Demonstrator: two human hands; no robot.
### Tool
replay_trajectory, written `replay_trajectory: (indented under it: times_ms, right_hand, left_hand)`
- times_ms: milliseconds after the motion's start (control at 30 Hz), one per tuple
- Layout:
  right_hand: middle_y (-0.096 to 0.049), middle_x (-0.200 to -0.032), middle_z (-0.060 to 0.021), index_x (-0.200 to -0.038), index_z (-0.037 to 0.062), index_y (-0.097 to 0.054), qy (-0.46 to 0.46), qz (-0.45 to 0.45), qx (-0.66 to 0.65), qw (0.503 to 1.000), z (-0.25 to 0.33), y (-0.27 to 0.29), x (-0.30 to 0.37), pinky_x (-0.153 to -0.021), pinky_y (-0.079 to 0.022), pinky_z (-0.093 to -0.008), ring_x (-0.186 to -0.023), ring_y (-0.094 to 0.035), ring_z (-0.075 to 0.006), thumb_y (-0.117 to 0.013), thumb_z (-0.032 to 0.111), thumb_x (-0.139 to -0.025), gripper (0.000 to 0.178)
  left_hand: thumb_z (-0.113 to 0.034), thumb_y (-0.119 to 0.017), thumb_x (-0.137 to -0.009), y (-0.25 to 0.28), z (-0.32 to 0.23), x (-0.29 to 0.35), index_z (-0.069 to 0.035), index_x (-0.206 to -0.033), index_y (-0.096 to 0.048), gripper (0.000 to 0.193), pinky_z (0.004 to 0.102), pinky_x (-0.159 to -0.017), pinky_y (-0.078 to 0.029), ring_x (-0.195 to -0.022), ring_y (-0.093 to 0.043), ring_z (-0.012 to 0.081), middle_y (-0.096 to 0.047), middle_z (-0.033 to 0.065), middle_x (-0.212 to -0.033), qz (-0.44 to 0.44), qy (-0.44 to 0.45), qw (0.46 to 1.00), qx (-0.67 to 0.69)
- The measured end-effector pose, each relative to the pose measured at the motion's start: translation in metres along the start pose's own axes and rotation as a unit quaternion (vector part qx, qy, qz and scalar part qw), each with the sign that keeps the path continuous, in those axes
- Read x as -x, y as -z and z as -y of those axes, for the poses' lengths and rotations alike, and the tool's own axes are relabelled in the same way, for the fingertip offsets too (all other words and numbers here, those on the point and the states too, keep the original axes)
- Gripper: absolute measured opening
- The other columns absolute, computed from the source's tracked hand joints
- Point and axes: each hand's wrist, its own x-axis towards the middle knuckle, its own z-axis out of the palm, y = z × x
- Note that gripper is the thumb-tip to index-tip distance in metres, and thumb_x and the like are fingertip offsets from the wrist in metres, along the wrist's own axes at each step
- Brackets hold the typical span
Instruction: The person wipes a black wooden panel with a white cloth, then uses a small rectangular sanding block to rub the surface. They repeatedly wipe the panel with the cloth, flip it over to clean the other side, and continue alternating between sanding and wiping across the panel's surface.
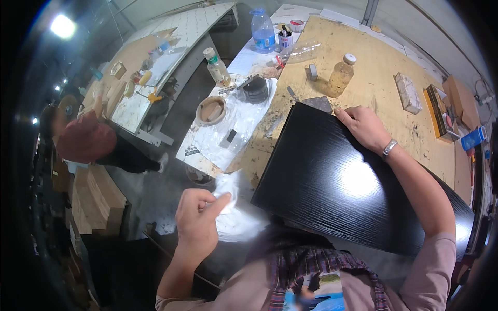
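A glossy black wooden panel (pixel 311 171) lies at a slant over the front of the workbench, its grain catching a bright reflection. My right hand (pixel 363 127) rests on its far edge, thumb on top, holding it; the fingers beyond the edge are partly hidden. Left of the panel, my left hand (pixel 199 215) is closed on a white cloth (pixel 233 212), which hangs down from the fingers and is blurred at its lower part. The cloth is apart from the panel. Just past the panel's far corner lies a dark grey flat block (pixel 317 104).
Left of the panel, plastic sheeting holds a round dish (pixel 211 110), a black tub (pixel 256 90) and a small black block (pixel 231 136). Bottles stand behind, including a capped bottle of yellowish liquid (pixel 342 75). A person in a red top (pixel 85 137) works at another table.
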Motion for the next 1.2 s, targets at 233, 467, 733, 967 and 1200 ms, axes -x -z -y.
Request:
replay_trajectory:
  times_ms: [233,467,733,967,1200]
  right_hand:
    - [-0.069,-0.079,-0.0261,-0.085,-0.0022,-0.073,-0.011,0.000,0.023,1.000,0.009,0.002,-0.001,-0.079,-0.053,-0.0479,-0.080,-0.069,-0.0411,-0.050,0.055,-0.103,0.064]
    - [-0.071,-0.081,-0.0249,-0.086,0.0006,-0.076,-0.018,-0.016,0.014,1.000,0.007,0.001,0.001,-0.080,-0.054,-0.0487,-0.082,-0.070,-0.0419,-0.048,0.057,-0.102,0.065]
    - [-0.071,-0.083,-0.0245,-0.083,-0.0009,-0.074,-0.004,-0.021,0.009,1.000,0.009,0.006,0.006,-0.079,-0.054,-0.0510,-0.081,-0.069,-0.0441,-0.046,0.059,-0.102,0.069]
    - [-0.069,-0.079,-0.0254,-0.085,0.0008,-0.074,0.000,-0.023,0.035,0.999,0.012,0.004,0.006,-0.077,-0.053,-0.0509,-0.079,-0.068,-0.0443,-0.047,0.056,-0.105,0.064]
    - [-0.070,-0.080,-0.0250,-0.083,0.0002,-0.073,0.003,-0.036,0.028,0.999,0.011,0.004,0.004,-0.078,-0.053,-0.0515,-0.080,-0.068,-0.0437,-0.047,0.056,-0.104,0.065]
  left_hand:
    - [0.012,-0.061,-0.075,-0.021,-0.030,-0.026,-0.007,-0.111,-0.079,0.044,0.0343,-0.065,-0.051,-0.079,-0.061,0.0244,-0.058,0.0086,-0.093,0.090,-0.077,0.991,0.059]
    - [0.011,-0.065,-0.072,-0.026,-0.060,-0.063,-0.004,-0.116,-0.075,0.048,0.0355,-0.075,-0.052,-0.084,-0.062,0.0252,-0.061,0.0120,-0.105,0.052,-0.115,0.984,0.124]
    - [-0.010,-0.078,-0.080,-0.069,-0.051,-0.091,-0.009,-0.124,-0.070,0.045,0.0407,-0.081,-0.044,-0.100,-0.058,0.0293,-0.062,0.0073,-0.114,0.120,-0.160,0.980,0.013]
    - [-0.007,-0.075,-0.081,-0.071,-0.045,-0.099,-0.012,-0.128,-0.069,0.048,0.0421,-0.077,-0.042,-0.096,-0.058,0.0293,-0.061,0.0089,-0.111,0.132,-0.196,0.972,0.016]
    - [-0.014,-0.074,-0.083,-0.079,-0.071,-0.090,-0.013,-0.126,-0.071,0.043,0.0408,-0.075,-0.041,-0.092,-0.060,0.0257,-0.062,0.0071,-0.104,0.145,-0.235,0.961,0.027]
